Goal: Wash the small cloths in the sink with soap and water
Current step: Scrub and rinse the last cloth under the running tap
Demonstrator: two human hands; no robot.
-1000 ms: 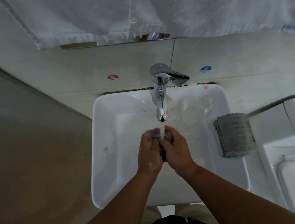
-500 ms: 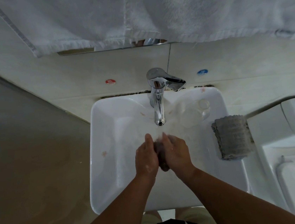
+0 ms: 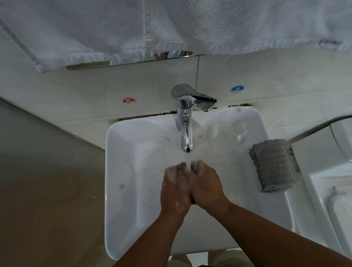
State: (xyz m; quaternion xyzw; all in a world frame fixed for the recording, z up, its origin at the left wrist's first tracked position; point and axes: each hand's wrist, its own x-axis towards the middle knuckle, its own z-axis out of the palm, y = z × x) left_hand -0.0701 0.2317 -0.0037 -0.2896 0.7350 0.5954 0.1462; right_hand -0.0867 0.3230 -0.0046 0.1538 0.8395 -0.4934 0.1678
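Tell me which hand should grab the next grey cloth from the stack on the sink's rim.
Right, probably. The right hand is nearer the stack; the left hand would have to cross over. Both grip a cloth now.

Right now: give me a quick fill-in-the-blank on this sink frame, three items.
1. The left hand and right hand hold a small cloth under running ____ from the faucet.
2. A folded grey cloth lies on the ____ rim of the sink.
3. The red sticker on the wall reads ____.
Missing: water; right; HOT.
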